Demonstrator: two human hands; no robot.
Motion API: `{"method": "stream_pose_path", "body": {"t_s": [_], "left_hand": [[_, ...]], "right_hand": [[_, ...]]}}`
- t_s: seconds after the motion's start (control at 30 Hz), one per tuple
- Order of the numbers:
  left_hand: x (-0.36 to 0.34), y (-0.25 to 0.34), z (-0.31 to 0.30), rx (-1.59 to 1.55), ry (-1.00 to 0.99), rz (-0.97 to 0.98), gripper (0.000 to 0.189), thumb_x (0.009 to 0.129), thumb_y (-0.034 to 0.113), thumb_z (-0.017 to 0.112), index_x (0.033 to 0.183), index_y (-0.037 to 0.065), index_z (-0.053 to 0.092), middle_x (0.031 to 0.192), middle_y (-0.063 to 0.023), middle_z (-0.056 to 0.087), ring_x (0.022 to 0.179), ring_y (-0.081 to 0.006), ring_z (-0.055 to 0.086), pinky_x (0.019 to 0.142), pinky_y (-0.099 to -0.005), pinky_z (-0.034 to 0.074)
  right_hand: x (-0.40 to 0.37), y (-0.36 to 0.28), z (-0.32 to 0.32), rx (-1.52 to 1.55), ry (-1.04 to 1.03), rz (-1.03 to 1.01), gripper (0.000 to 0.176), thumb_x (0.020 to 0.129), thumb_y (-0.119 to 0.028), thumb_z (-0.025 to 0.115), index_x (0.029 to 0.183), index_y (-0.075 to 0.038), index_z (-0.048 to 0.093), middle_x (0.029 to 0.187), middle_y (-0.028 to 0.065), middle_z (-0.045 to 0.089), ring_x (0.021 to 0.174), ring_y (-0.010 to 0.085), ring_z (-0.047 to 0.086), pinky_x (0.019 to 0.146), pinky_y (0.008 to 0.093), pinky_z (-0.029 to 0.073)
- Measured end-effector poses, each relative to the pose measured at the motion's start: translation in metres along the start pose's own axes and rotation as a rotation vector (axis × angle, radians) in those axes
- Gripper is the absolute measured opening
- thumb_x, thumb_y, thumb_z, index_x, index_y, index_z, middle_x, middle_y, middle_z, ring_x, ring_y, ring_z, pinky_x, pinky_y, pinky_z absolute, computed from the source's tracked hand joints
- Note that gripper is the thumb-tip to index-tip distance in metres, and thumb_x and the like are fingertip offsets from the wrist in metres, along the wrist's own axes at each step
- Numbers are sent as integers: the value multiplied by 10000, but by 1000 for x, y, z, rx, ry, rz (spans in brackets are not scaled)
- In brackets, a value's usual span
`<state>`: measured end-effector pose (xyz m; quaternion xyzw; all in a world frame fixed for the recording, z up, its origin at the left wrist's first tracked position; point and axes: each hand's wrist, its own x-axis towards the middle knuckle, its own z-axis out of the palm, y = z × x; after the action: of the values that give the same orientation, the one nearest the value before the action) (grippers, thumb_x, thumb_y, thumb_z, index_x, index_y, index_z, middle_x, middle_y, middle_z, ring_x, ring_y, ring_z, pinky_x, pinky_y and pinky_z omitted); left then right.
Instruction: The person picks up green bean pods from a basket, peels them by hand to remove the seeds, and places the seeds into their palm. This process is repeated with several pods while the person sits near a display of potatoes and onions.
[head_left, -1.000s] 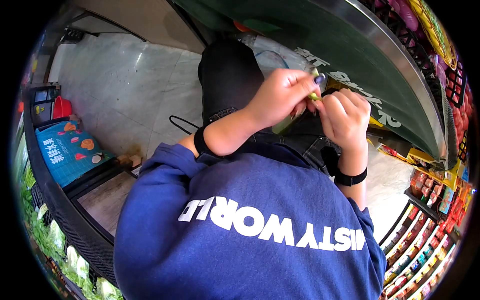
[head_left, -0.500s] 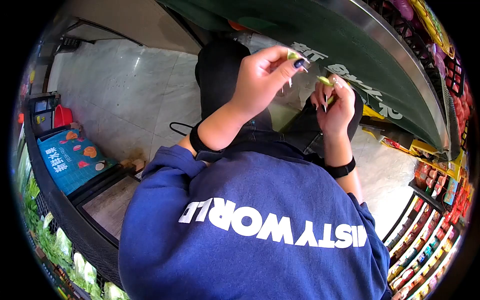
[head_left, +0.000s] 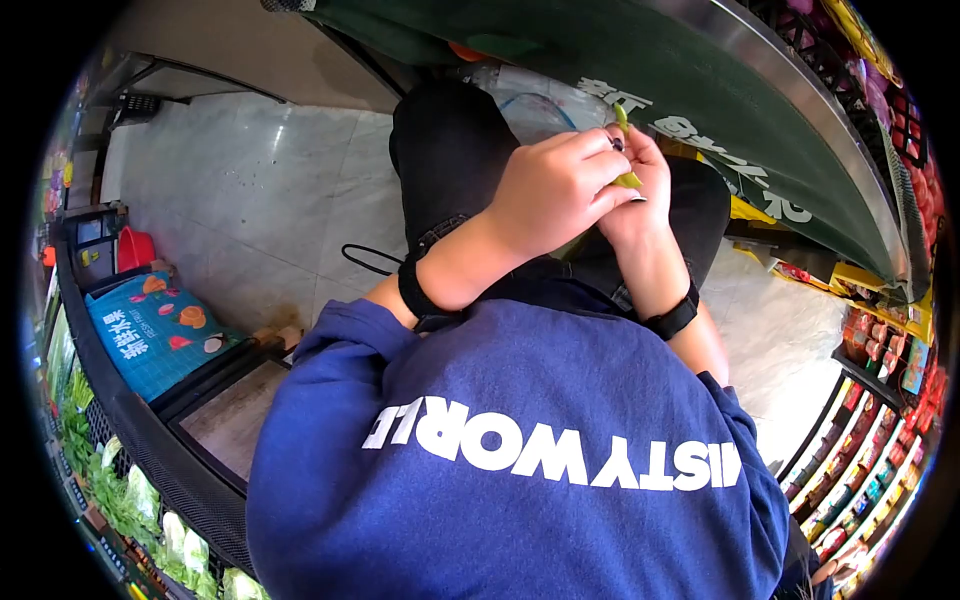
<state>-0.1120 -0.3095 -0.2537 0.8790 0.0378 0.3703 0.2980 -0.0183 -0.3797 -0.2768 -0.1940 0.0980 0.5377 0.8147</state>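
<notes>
My left hand point(head_left: 565, 185) and my right hand point(head_left: 645, 190) meet above my lap, fingers closed around a slim green pod point(head_left: 622, 118). One end of the pod sticks up past my fingertips, and a yellow-green part shows lower down between the hands. My left fingers and dark-nailed thumb press against it and cover much of my right fingers. Whether this is one pod or two pieces is hidden. Behind the hands, between my knees, is a clear plastic bag or container point(head_left: 535, 115).
A dark green panel with white lettering point(head_left: 690, 90) curves close in front of me. On the left are a blue printed box point(head_left: 150, 325), a red basin point(head_left: 137, 248) and leafy vegetables point(head_left: 140, 495). Packaged goods fill shelves point(head_left: 860, 450) at right. What looks like another person's hand point(head_left: 845, 565) shows lower right.
My hands were apart, each with a green piece; now they are together on the pod. My left hand has moved right and slightly down. The view has shifted slightly.
</notes>
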Motion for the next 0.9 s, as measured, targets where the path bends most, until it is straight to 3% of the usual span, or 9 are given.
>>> {"method": "stream_pose_path", "body": {"t_s": [0.1,0.2,0.27,0.33,0.43,0.57,0.67,0.77,0.9], "left_hand": [[1,-1,2,-14,33,6,183,624,90,711,765,33,609,685,-62,548,532,-163,527,472,-242,420],[6,-5,-9,-224,86,-222,163,670,69,692,804,2,628,675,-45,541,533,-74,472,472,-196,381],[4,-23,-12,-225,98,-277,157,675,59,687,804,-8,626,674,-37,541,538,-71,473,480,-197,381],[1,-42,-5,-174,52,-306,170,674,88,684,818,11,634,685,-47,546,535,-95,487,490,-213,391],[2,-59,7,37,-252,-393,227,706,236,623,838,52,634,810,-78,582,723,-273,577,637,-352,459],[3,-75,24,267,-227,-252,232,695,218,636,871,67,632,819,-99,577,738,-272,580,642,-323,464],[16,-69,29,-167,-198,-383,248,738,200,629,938,54,618,818,-86,596,729,-211,593,644,-295,471],[13,-46,30,-1042,-152,-578,250,849,117,522,1058,-17,553,838,-45,591,719,-94,554,639,-216,452],[8,-34,29,-1107,22,-757,236,832,116,547,1025,-18,571,783,-43,588,700,-78,552,601,-188,449]], "right_hand": [[2,5,-5,127,100,23,221,836,-184,370,708,-36,472,655,56,520,633,174,503,619,301,429],[4,2,-4,122,143,-26,211,840,-177,374,712,-39,472,656,51,521,639,164,506,572,279,419],[3,-7,-10,130,-40,-44,208,847,-169,377,701,-50,466,651,63,490,608,164,453,508,253,370],[6,-17,-18,64,-55,-74,215,850,-171,381,691,-50,461,646,68,472,602,169,426,504,255,358],[5,-23,-22,51,-65,-92,217,851,-173,385,688,-49,458,640,64,464,599,169,413,505,255,343],[3,-27,-27,-10,-98,-90,204,851,-176,399,712,-39,458,647,52,439,600,157,392,515,249,336],[2,-27,-28,-87,-98,-60,209,854,-190,396,713,-48,458,648,43,441,601,147,404,524,250,340],[1,-20,-26,-122,-120,2,227,858,-211,383,698,-68,457,642,44,466,589,141,428,537,257,353],[5,-9,-23,-96,-204,83,224,858,-225,379,728,-65,467,659,40,477,588,138,436,560,262,369]]}}
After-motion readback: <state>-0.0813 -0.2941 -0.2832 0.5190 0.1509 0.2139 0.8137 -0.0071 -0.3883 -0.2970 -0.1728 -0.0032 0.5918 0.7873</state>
